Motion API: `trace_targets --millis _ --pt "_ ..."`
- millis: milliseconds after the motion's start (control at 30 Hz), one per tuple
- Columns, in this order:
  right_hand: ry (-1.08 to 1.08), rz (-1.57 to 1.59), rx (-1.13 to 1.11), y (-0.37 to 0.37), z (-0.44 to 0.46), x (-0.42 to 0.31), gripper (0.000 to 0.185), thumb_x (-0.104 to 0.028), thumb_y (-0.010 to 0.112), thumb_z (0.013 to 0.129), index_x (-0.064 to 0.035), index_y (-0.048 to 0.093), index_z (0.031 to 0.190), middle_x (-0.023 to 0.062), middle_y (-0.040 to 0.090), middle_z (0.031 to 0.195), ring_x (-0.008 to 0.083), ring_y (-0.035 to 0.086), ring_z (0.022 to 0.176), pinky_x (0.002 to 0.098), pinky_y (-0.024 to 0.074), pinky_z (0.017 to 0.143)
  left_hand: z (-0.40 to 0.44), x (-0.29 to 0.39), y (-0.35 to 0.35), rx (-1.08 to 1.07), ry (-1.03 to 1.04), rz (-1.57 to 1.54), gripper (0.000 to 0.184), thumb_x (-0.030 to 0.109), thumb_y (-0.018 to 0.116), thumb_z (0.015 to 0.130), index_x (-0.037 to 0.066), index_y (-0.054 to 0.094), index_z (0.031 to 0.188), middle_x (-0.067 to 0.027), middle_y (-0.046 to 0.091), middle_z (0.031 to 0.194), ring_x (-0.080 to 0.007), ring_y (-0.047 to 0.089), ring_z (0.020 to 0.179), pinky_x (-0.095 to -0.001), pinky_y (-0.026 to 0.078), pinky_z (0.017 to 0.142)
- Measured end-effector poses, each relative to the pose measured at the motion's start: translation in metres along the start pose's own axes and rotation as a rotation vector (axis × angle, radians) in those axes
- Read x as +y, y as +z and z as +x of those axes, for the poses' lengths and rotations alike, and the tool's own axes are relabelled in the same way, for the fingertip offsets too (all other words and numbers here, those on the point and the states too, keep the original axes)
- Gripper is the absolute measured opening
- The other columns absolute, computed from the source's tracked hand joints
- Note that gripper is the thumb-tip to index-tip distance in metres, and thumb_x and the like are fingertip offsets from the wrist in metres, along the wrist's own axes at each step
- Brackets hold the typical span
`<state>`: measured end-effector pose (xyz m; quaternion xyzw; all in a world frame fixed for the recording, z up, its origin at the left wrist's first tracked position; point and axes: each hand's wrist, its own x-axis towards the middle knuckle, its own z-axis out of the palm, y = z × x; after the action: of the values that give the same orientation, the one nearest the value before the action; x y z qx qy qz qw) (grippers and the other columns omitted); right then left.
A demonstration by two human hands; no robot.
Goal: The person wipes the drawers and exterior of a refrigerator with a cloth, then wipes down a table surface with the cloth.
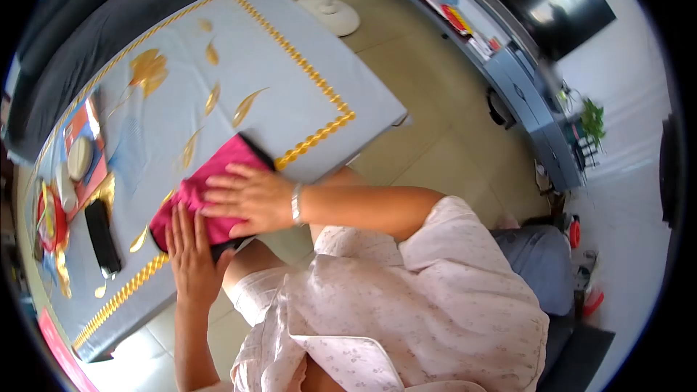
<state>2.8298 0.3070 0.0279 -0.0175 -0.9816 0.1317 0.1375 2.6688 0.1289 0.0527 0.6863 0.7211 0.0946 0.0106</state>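
A folded pink cloth with black edges (pixel 225 163) lies at the near edge of the table, in the middle of the head view. My right hand (pixel 250 199), with a silver bracelet at its wrist, is spread flat on top of the cloth. Beside it, my left hand (pixel 190 250) rests flat on the cloth's near left part, fingers stretched out. Neither hand grips the cloth. The palms hide part of it, and its underside is out of sight.
A grey tablecloth with gold patterns (pixel 290 36) covers the table. On its left lie a black case (pixel 102 238), a computer mouse-shaped pale object (pixel 80 158) and a red round item (pixel 52 218). A fan base (pixel 330 16) and TV cabinet (pixel 515 80) stand beyond.
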Motion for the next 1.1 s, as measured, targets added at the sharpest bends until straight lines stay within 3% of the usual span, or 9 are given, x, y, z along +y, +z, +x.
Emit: trace_targets --millis 233,367,533,700,800,900,1100 --pt "0.172 -0.251 -0.006 -0.041 -0.050 0.068 0.061 -0.052 0.051 0.096 -0.0252 0.042 0.150 0.0068 0.040 0.154 0.0280 0.032 0.145 0.0494 0.0173 0.120 0.099 0.023 0.025 0.103 0.212 -0.139 0.085 0.055 0.060 0.089 -0.003 0.037 0.146 -0.0293 0.030 0.154 -0.0418 0.025 0.146 -0.0552 0.018 0.118" --pt "0.491 -0.335 -0.010 -0.069 -0.083 0.101 0.057 -0.054 0.050 0.096 -0.0306 0.044 0.148 0.0033 0.039 0.155 0.0277 0.028 0.146 0.0502 0.0154 0.119 0.164 0.047 0.052 0.101 0.269 -0.126 0.081 0.058 0.050 0.093 0.002 0.035 0.150 -0.0256 0.028 0.157 -0.0383 0.022 0.148 -0.0524 0.014 0.120" --pt "0.591 -0.361 0.014 -0.060 -0.100 0.068 0.057 -0.050 0.052 0.096 -0.0282 0.043 0.148 0.0076 0.034 0.157 0.0342 0.026 0.146 0.0604 0.0146 0.116 0.150 0.058 0.052 0.047 0.390 -0.064 0.079 0.057 0.047 0.095 0.005 0.032 0.152 -0.0231 0.025 0.158 -0.0368 0.021 0.148 -0.0532 0.015 0.119" --pt "0.546 -0.364 -0.020 -0.052 -0.081 0.046 0.056 -0.048 0.051 0.096 -0.0247 0.046 0.147 0.0087 0.034 0.157 0.0347 0.026 0.146 0.0589 0.0159 0.116 0.120 0.036 0.044 0.068 0.479 -0.121 0.081 0.058 0.048 0.094 0.004 0.033 0.151 -0.0232 0.028 0.157 -0.0368 0.023 0.147 -0.0528 0.017 0.119" --pt "0.446 -0.368 0.050 -0.046 -0.057 0.070 0.056 -0.043 0.053 0.094 -0.0188 0.048 0.144 0.0094 0.038 0.154 0.0346 0.030 0.144 0.0568 0.0190 0.116 0.136 0.030 0.040 0.054 0.382 -0.097 0.084 0.058 0.053 0.091 0.001 0.035 0.149 -0.0212 0.030 0.156 -0.0344 0.024 0.147 -0.0522 0.017 0.119" --pt "0.480 -0.376 0.083 -0.038 -0.022 0.101 0.055 -0.044 0.052 0.096 -0.0223 0.045 0.146 0.0078 0.038 0.155 0.0320 0.030 0.145 0.0570 0.0190 0.115 0.173 0.004 0.043 0.118 0.253 -0.082 0.081 0.060 0.049 0.093 0.003 0.037 0.149 -0.0201 0.031 0.156 -0.0336 0.024 0.148 -0.0513 0.019 0.119" --pt "0.650 -0.348 0.045 -0.028 0.034 0.143 0.052 -0.047 0.045 0.098 -0.0294 0.043 0.146 0.0026 0.035 0.157 0.0274 0.026 0.147 0.0566 0.0165 0.117 0.201 -0.014 0.053 0.190 0.136 -0.094 0.081 0.058 0.048 0.095 -0.003 0.037 0.147 -0.0199 0.033 0.156 -0.0311 0.025 0.148 -0.0477 0.019 0.120"
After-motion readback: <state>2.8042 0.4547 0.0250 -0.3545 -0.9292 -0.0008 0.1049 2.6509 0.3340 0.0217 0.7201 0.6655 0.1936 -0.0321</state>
